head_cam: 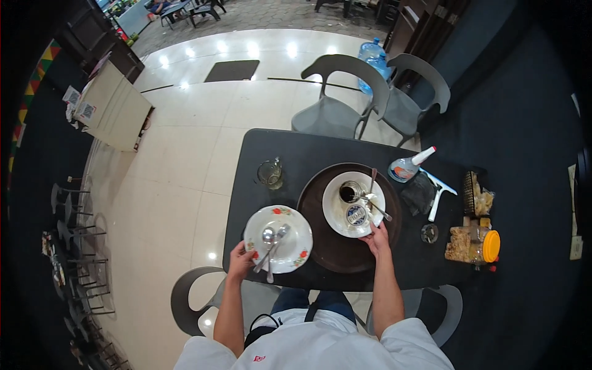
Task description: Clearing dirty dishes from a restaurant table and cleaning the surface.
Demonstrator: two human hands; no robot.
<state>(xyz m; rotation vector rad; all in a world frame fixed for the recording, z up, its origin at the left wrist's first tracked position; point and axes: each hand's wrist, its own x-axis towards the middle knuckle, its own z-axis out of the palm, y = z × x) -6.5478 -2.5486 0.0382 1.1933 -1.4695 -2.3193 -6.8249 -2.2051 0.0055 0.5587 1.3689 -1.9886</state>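
Observation:
My left hand (241, 260) grips the left rim of a white plate with red flower decoration (296, 231). Two metal utensils, at least one a spoon (268, 236), lie crossed in it. With my right hand (377, 238) I hold the near edge of a white plate (335, 217) over a round brown serving tray (328, 259). On that plate are a small glass with dark contents (350, 192), a round printed coaster (356, 215), several metal utensils and some white scraps. Whether this plate touches the tray is hard to tell.
A glass mug (270, 173) stands at the black table's (286, 145) far left. On the right are a spray bottle (404, 168), a squeegee (439, 196), a dark cloth (418, 193), a glass ashtray (429, 233) and a yellow-lidded snack jar (469, 245). Grey chairs (323, 113) surround the table.

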